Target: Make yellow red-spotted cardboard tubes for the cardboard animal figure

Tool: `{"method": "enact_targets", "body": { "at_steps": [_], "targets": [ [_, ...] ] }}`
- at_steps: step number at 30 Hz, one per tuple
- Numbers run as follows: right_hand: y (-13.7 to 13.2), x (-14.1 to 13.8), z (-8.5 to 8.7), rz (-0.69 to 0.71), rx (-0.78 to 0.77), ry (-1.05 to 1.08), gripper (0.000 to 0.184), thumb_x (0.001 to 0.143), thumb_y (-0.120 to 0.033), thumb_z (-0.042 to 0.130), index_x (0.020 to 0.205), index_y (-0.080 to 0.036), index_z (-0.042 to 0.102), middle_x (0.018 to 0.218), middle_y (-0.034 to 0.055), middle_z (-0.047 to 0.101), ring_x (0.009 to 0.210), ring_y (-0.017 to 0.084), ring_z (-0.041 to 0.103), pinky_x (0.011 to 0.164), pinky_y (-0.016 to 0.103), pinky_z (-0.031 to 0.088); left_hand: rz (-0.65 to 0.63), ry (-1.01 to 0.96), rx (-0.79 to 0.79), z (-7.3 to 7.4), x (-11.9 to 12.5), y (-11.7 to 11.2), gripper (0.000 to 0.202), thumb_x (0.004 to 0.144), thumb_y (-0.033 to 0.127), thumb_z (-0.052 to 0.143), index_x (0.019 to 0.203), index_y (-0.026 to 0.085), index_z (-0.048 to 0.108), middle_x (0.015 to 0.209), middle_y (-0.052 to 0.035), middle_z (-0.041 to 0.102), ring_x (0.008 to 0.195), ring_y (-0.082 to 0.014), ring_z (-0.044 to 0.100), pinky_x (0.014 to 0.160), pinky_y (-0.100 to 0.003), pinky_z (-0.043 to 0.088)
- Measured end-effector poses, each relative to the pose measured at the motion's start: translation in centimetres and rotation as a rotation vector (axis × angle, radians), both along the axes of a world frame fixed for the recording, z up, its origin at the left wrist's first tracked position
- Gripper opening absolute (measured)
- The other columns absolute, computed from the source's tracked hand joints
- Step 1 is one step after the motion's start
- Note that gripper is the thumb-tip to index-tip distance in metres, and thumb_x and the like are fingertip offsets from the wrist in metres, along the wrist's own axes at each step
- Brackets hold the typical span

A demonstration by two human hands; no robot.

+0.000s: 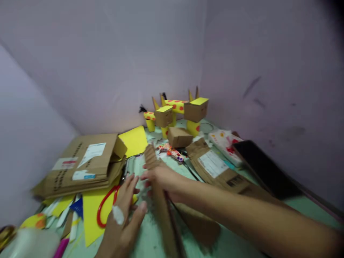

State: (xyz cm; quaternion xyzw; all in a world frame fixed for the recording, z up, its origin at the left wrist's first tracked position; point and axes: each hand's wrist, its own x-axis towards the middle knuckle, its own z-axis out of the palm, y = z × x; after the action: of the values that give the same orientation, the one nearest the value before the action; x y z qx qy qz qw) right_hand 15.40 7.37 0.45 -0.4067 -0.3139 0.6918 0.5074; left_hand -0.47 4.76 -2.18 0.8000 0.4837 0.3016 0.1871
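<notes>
My right hand (163, 179) is closed round a long strip of corrugated cardboard (158, 193) that runs from the table's front towards the middle. My left hand (125, 215) lies beside the strip on its left with the fingers stretched out and slightly apart; a white patch sits on its back. Just left of that hand lie red-handled scissors (104, 208) on a yellow paper sheet (92, 211). The picture is blurred by motion.
Flattened cardboard boxes (83, 165) are stacked at the left. Yellow-and-cardboard animal figures with red dots (177, 111) stand at the back by the wall. A small cardboard box (179, 137), a labelled cardboard sheet (217, 166), a dark flat phone or tablet (264, 168) and paper scraps lie around.
</notes>
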Motion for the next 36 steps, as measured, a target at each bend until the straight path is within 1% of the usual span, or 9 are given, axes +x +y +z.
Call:
{"method": "enact_targets", "body": {
  "at_steps": [6, 10, 16, 19, 22, 27, 30, 32, 36],
  "targets": [
    [-3.6, 2.1, 0.2, 0.02, -0.008, 0.071, 0.043, 0.058, -0.015, 0.067, 0.099, -0.017, 0.056, 0.077, -0.0002, 0.061, 0.06, 0.012, 0.054, 0.056, 0.026, 0.046, 0.145, 0.499, 0.088, -0.4, 0.5, 0.2, 0.07, 0.065, 0.002, 0.043, 0.134, 0.01, 0.04, 0.147, -0.0153, 0.03, 0.127, -0.0337, 0.039, 0.09, -0.046, 0.048],
    [-5.5, 0.8, 0.3, 0.142, 0.162, -0.011, 0.041, 0.058, -0.018, 0.068, 0.099, -0.019, 0.063, 0.106, 0.0062, 0.065, 0.101, 0.025, 0.057, 0.086, 0.039, 0.044, 0.175, 0.519, 0.109, -0.3, 1.2, 0.0, 0.058, 0.072, 0.013, 0.051, 0.13, 0.011, 0.046, 0.142, -0.0161, 0.039, 0.124, -0.0334, 0.043, 0.091, -0.044, 0.047],
    [-5.7, -0.3, -0.6, 0.083, 0.282, -0.138, 0.023, 0.059, -0.018, 0.068, 0.081, -0.02, 0.062, 0.091, 0.0032, 0.067, 0.09, 0.021, 0.06, 0.084, 0.035, 0.045, 0.133, 0.665, 0.052, -0.1, 1.7, -0.1, 0.048, 0.085, 0.015, 0.043, 0.132, 0.011, 0.045, 0.141, -0.0184, 0.04, 0.125, -0.0336, 0.04, 0.094, -0.047, 0.042],
    [-5.9, 0.1, -1.0, 0.252, 0.201, -0.082, 0.032, 0.06, -0.017, 0.069, 0.091, -0.018, 0.061, 0.083, 0.0031, 0.068, 0.082, 0.019, 0.061, 0.078, 0.033, 0.046, 0.154, 0.735, 0.035, 0.2, 1.7, -0.1, 0.05, 0.083, 0.013, 0.045, 0.133, 0.012, 0.045, 0.139, -0.0182, 0.042, 0.121, -0.0343, 0.044, 0.094, -0.047, 0.041],
    [-6.3, 0.6, -1.1, 0.511, 0.117, -0.008, 0.038, 0.06, -0.014, 0.069, 0.098, -0.016, 0.062, 0.078, 0.0034, 0.069, 0.075, 0.017, 0.061, 0.073, 0.031, 0.045, 0.235, 0.721, 0.09, 0.9, 1.1, 0.3, 0.055, 0.076, 0.011, 0.049, 0.132, 0.011, 0.046, 0.137, -0.0188, 0.044, 0.118, -0.0341, 0.046, 0.092, -0.046, 0.041],
    [-6.2, 1.4, -0.9, 0.374, -0.036, 0.149, 0.039, 0.056, -0.015, 0.07, 0.095, -0.015, 0.065, 0.095, 0.0084, 0.071, 0.077, 0.018, 0.064, 0.069, 0.029, 0.046, 0.234, 0.484, 0.192, 2.4, -0.8, 1.4, 0.038, 0.078, 0.009, 0.043, 0.109, 0.015, 0.063, 0.114, -0.0124, 0.064, 0.104, -0.0276, 0.057, 0.086, -0.04, 0.044],
    [-5.7, 1.9, -0.9, 0.505, -0.142, 0.263, 0.038, 0.057, -0.014, 0.069, 0.095, -0.014, 0.065, 0.093, 0.01, 0.071, 0.074, 0.02, 0.068, 0.069, 0.032, 0.049, 0.275, 0.215, 0.118, 3.6, -2.0, 1.9, 0.027, 0.084, 0.023, 0.044, 0.098, 0.018, 0.067, 0.096, -0.0058, 0.072, 0.087, -0.0216, 0.065, 0.079, -0.032, 0.048],
    [-5.3, 2.5, -0.8, 0.516, -0.145, 0.303, 0.038, 0.058, -0.013, 0.069, 0.096, -0.013, 0.064, 0.088, 0.0089, 0.072, 0.072, 0.019, 0.068, 0.069, 0.032, 0.05, 0.197, 0.151, 0.018, 4.3, -2.3, 1.8, 0.025, 0.084, 0.028, 0.046, 0.09, 0.019, 0.069, 0.084, -0.0032, 0.073, 0.075, -0.0188, 0.066, 0.07, -0.028, 0.049],
    [-4.1, 4.3, -0.2, 0.274, -0.065, 0.306, 0.035, 0.061, -0.01, 0.067, 0.096, -0.016, 0.063, 0.083, 0.0043, 0.072, 0.069, 0.017, 0.067, 0.07, 0.032, 0.051, -0.311, 0.254, -0.229, 5.0, -1.8, 0.2, 0.022, 0.08, 0.019, 0.05, 0.09, 0.021, 0.069, 0.092, -0.0026, 0.072, 0.084, -0.0178, 0.066, 0.073, -0.025, 0.05]
  ]
}}
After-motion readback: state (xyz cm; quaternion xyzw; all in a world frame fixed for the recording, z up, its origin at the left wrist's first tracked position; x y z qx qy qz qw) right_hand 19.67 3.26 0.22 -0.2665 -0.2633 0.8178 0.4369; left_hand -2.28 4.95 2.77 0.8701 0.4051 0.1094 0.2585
